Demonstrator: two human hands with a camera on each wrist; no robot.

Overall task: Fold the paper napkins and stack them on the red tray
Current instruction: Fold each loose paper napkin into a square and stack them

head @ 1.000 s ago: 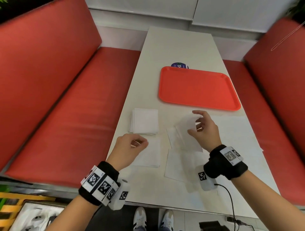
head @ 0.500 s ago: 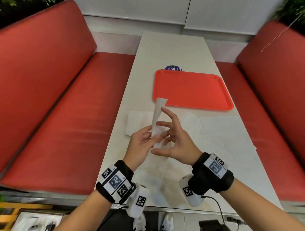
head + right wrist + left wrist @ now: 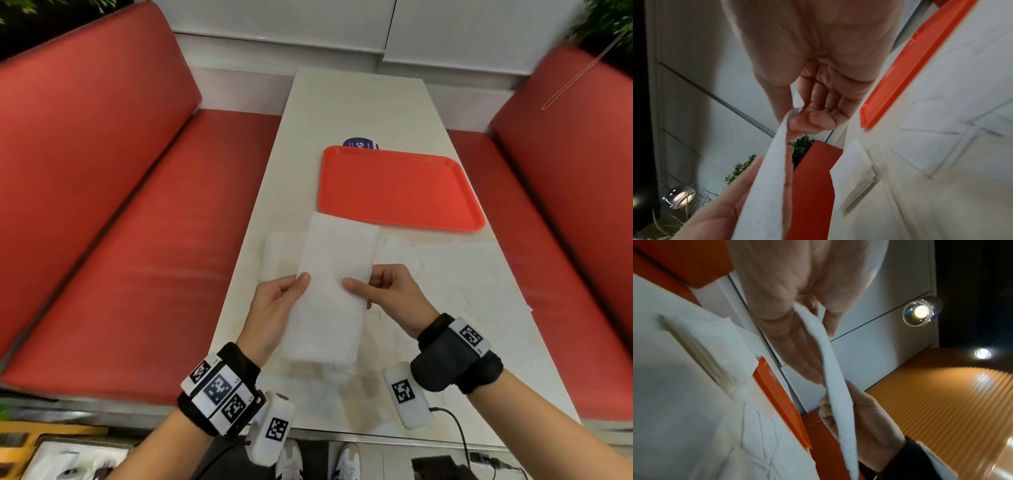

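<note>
A long white napkin (image 3: 330,294) hangs above the near part of the table, its flat face up toward me. My left hand (image 3: 298,285) pinches its left edge, thumb on top, and my right hand (image 3: 357,286) pinches its right edge. The left wrist view shows this napkin (image 3: 835,386) edge-on between the left fingers (image 3: 797,345) and the right hand (image 3: 861,418). In the right wrist view the right fingers (image 3: 813,116) curl onto the napkin (image 3: 768,178). The red tray (image 3: 400,188) lies beyond the hands with nothing on it.
A squared stack of white napkins (image 3: 279,255) sits on the table behind the held one, partly hidden. Unfolded napkins (image 3: 462,274) lie spread to the right of my hands. A round blue sticker (image 3: 359,143) shows behind the tray. Red benches (image 3: 102,205) flank the table.
My right hand lifted a napkin off the table and my left hand joined it. The napkin, edge-on half a second ago, is now turned flat between both hands.
</note>
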